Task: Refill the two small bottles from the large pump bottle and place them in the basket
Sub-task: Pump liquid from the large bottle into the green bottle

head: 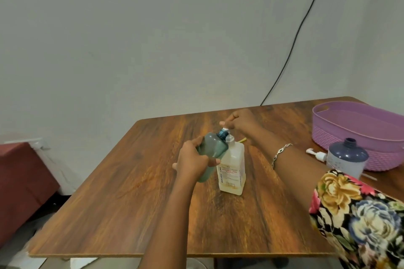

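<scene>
The left hand, just left of the pump bottle, has its fingers wrapped around the green bottle and tilts it so the open neck meets the spout. If that tilt drifts, the liquid would likely miss the narrow mouth and run onto the table. Over the pump bottle's top, the right hand curls its fingers onto the pump head, and a hard, off-centre push could tip it; well to its right the blue bottle stands uncapped against the basket.
</scene>
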{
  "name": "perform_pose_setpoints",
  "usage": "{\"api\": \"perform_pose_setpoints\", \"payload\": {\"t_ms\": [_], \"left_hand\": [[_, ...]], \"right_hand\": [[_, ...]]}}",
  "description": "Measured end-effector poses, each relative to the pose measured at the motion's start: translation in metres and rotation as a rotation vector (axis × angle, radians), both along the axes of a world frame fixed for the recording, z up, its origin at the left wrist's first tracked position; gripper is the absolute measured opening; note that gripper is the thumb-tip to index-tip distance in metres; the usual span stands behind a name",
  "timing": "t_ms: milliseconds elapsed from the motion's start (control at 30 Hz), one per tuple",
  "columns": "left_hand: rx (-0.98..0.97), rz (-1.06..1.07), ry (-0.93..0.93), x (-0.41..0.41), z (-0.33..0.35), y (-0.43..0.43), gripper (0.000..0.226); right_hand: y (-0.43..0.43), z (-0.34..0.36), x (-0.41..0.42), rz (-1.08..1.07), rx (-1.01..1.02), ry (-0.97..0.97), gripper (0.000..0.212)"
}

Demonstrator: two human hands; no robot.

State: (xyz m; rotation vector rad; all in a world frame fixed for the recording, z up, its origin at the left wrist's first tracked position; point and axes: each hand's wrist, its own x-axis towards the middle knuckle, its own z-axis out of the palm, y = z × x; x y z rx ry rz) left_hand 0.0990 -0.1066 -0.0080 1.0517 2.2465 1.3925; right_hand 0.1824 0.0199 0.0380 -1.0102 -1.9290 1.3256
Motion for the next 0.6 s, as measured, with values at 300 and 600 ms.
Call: {"api": "perform_pose_setpoints", "payload": {"t_ms": [300, 600], "left_hand": [[-0.01, 0.007, -0.033, 0.001, -0.01, 0.0, 0.085], [0.048, -0.012, -0.026, -0.001, -0.001, 0.002, 0.083]], "right_hand": [[0.005, 0.001, -0.001, 0.07, 0.049, -0.15, 0.017], [0.009, 0.013, 0.001, 0.098, 0.049, -0.136, 0.014]]}}
